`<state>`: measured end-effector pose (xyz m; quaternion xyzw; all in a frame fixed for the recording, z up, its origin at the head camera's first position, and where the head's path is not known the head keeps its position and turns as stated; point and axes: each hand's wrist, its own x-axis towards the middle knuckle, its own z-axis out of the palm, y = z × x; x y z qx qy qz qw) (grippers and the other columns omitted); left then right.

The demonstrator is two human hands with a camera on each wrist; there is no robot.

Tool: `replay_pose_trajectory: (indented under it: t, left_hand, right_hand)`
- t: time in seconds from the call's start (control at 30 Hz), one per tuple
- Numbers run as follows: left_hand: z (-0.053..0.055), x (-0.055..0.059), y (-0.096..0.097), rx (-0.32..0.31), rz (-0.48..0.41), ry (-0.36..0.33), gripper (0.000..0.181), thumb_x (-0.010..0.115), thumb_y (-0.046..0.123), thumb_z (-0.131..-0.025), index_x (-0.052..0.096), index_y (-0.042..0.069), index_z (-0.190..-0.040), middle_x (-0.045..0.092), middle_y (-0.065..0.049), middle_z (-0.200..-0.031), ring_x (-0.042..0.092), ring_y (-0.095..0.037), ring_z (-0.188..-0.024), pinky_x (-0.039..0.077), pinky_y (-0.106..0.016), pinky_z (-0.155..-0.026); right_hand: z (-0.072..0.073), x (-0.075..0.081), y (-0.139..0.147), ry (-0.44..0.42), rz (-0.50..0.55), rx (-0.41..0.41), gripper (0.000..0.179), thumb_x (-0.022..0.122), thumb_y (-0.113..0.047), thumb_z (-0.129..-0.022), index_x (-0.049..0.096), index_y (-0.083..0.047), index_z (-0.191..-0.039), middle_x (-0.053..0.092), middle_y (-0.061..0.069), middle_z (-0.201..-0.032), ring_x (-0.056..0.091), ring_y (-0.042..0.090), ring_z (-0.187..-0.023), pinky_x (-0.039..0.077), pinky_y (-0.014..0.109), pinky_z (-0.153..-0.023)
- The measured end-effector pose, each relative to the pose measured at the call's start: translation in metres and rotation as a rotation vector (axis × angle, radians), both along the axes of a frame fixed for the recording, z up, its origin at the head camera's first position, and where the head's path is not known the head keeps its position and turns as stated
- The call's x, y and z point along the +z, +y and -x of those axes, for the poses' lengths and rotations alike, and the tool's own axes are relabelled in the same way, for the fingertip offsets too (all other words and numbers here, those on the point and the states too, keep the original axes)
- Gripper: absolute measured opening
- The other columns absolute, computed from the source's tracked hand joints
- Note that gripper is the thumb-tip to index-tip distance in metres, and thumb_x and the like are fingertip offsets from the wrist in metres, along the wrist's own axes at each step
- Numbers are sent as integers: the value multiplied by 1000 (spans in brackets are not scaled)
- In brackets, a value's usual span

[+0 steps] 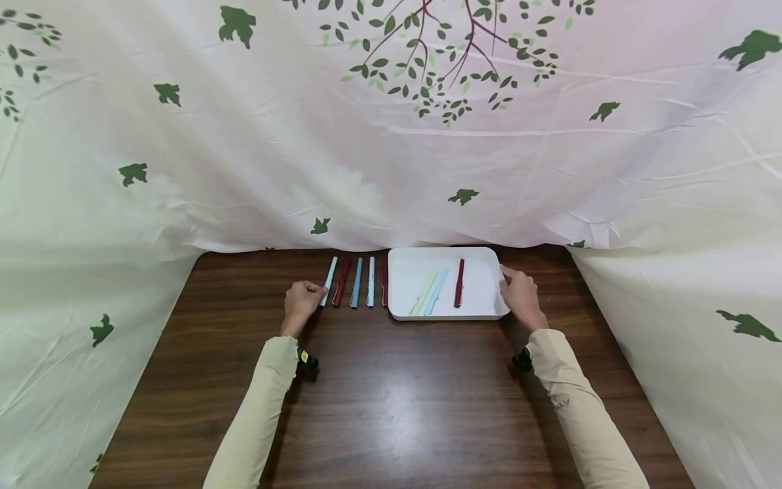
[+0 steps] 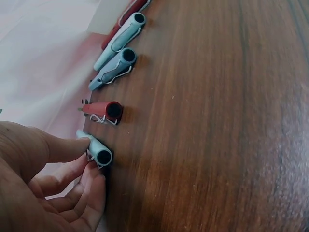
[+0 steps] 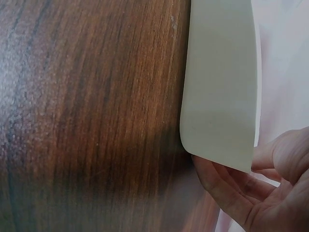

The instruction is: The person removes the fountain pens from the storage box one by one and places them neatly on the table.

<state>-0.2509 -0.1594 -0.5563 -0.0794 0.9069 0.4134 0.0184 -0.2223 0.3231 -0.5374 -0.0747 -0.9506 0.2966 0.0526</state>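
Note:
At the left end of a row of capped pens, my left hand (image 1: 302, 300) pinches a pale blue pen (image 2: 98, 151) between thumb and fingers; the pen lies at the tabletop. To its right come a dark red pen (image 1: 341, 285), a grey-blue pen (image 1: 356, 284), another pale blue pen (image 1: 370, 284) and a dark red pen (image 1: 385, 285) beside the tray. My right hand (image 1: 521, 296) holds the right end of the white tray (image 1: 479, 282), thumb at the rim and fingers against the outer wall. Inside lie a light green pen (image 1: 424, 292), a light blue pen (image 1: 436, 292) and a dark red pen (image 1: 459, 282).
The brown wooden table (image 1: 391, 387) stretches in front of the pens and tray. A white curtain (image 1: 366, 170) printed with leaves and birds hangs along the back edge and both sides. Each wrist carries a small black camera (image 1: 307, 360).

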Motion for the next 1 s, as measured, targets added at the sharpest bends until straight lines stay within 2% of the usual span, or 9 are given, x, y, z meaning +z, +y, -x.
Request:
replay_pose_trajectory:
  t: [0.13, 0.27, 0.43, 0.53, 0.63, 0.83, 1.0]
  left_hand:
    - [-1, 0, -1, 2, -17, -8, 29, 70, 25, -100, 79, -3, -103, 77, -21, -105, 66, -26, -82, 45, -28, -64]
    - [-2, 2, -3, -11, -23, -19, 31, 68, 25, -101, 78, -4, -105, 76, -22, -109, 66, -29, -85, 46, -31, -67]
    - [-2, 4, -3, -5, -32, -36, 35, 66, 29, -103, 77, -4, -109, 75, -21, -112, 65, -29, -89, 49, -34, -72]
    - [-2, 3, -2, 7, -41, -40, 38, 63, 32, -105, 76, -4, -109, 75, -21, -111, 65, -29, -90, 50, -38, -76]
    - [-2, 3, -2, 35, -52, -27, 39, 62, 33, -105, 75, -3, -109, 74, -21, -110, 65, -31, -93, 51, -43, -81]
    - [-2, 2, 2, 68, -79, 21, 34, 60, 28, -106, 72, -3, -113, 71, -23, -114, 65, -37, -102, 51, -52, -90]
    - [0, 4, 15, 63, -34, 54, 33, 59, 24, -106, 66, -4, -124, 56, -30, -131, 55, -46, -119, 46, -64, -96]
  right_hand:
    - [1, 0, -1, -1, -3, 2, 45, 53, -2, -102, 55, 6, -146, 68, 36, -121, 51, 23, -56, 43, 32, -55]
    - [2, 0, -3, 8, -5, -1, 45, 53, -2, -101, 57, 6, -145, 68, 35, -123, 52, 24, -58, 44, 34, -58]
    - [1, 0, -3, 21, -3, 0, 44, 53, -1, -101, 57, 6, -144, 70, 34, -117, 52, 25, -61, 44, 35, -59]
    - [0, 0, -1, 17, 1, 2, 45, 52, -1, -101, 57, 7, -145, 71, 32, -105, 50, 23, -59, 43, 34, -57]
    - [-1, -1, -1, 13, 6, 4, 45, 52, -1, -101, 56, 7, -145, 71, 30, -95, 46, 22, -56, 42, 33, -55]
    - [-1, -3, 0, 16, 4, 5, 45, 51, -1, -101, 56, 7, -145, 71, 29, -97, 48, 22, -58, 42, 33, -56]
    - [-1, -2, -1, 24, -3, 2, 45, 51, -2, -100, 57, 7, -144, 71, 32, -103, 48, 24, -59, 42, 34, -58]
